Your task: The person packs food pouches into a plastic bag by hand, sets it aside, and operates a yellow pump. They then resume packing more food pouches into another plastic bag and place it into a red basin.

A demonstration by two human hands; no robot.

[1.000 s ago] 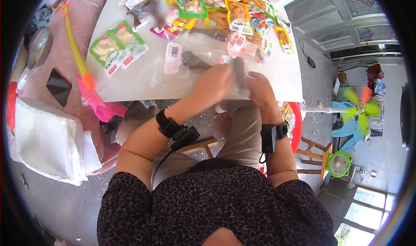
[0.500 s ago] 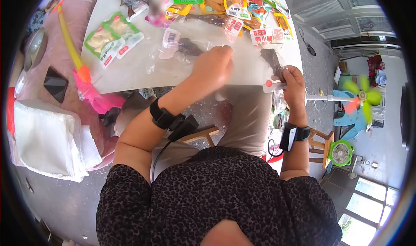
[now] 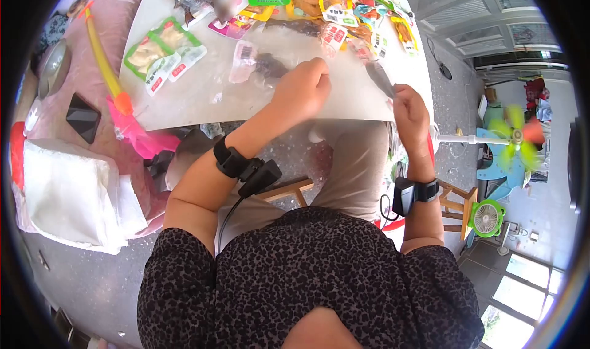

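My left hand [image 3: 305,90] is closed in a fist just above the near part of the white table [image 3: 246,106]. Whatever its curled fingers hold, if anything, is hidden. Left of the fist lies a clear pouch of dark food [image 3: 269,67] with a white barcoded end. My right hand [image 3: 410,110], at the table's near right edge, pinches a vacuum-packed duck leg pouch [image 3: 380,78]. The pouch is smeared by motion and points away from me, its far end close to other packets. Just beyond my left hand lies a red-and-white label [image 3: 333,37].
Several colourful food packets [image 3: 335,5] crowd the table's far side. Two green-edged packets [image 3: 163,48] lie at the left. A yellow stick with pink film [image 3: 107,72], a phone [image 3: 82,118] and a white foam box [image 3: 67,189] are left. A spinning fan [image 3: 516,137] stands right.
The duck leg pouch has swung to a different angle and blurred, its printed label no longer readable. My right hand has turned, fingers more curled. My left fist stays nearly in place.
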